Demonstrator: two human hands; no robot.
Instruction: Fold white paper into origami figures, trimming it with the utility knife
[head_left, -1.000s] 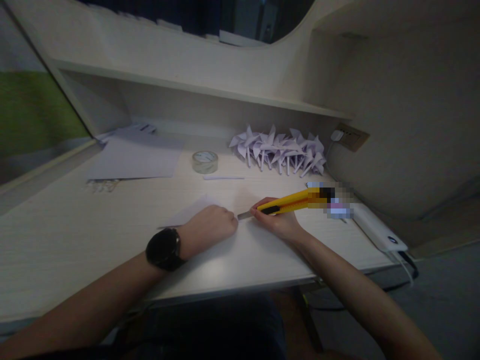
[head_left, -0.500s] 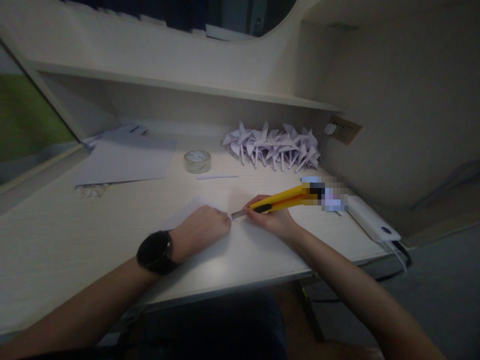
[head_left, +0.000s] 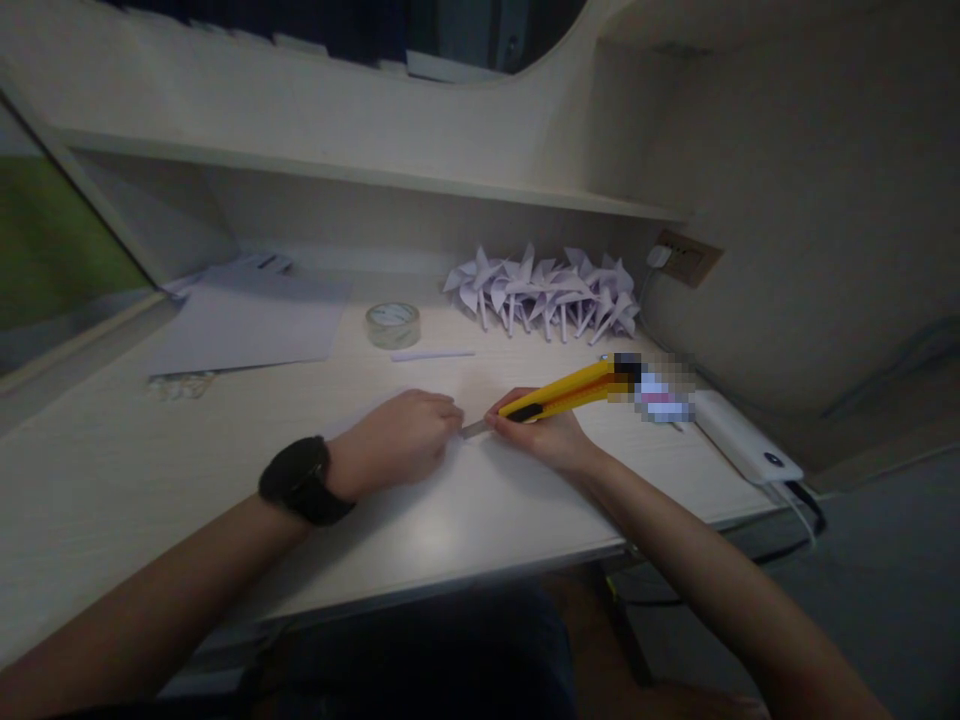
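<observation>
My right hand [head_left: 551, 437] grips a yellow utility knife [head_left: 564, 392], its blade tip down on a white sheet of paper [head_left: 450, 490] on the desk [head_left: 112, 480]. My left hand [head_left: 401, 438], a black watch [head_left: 300, 480] on its wrist, presses flat on the same sheet just left of the blade. The sheet's far corner shows past my left hand.
A tape roll [head_left: 392, 324] and a thin paper strip [head_left: 433, 354] lie behind my hands. Several paper pinwheels [head_left: 544, 290] line the back right. A stack of paper [head_left: 251, 320] sits at back left, a white power bank [head_left: 746, 436] with cable at right edge, a wall socket [head_left: 682, 258] beyond.
My left hand has opened and slid a little left on the sheet. The knife stays at about the same spot, handle raised slightly. The view has shifted a bit.
</observation>
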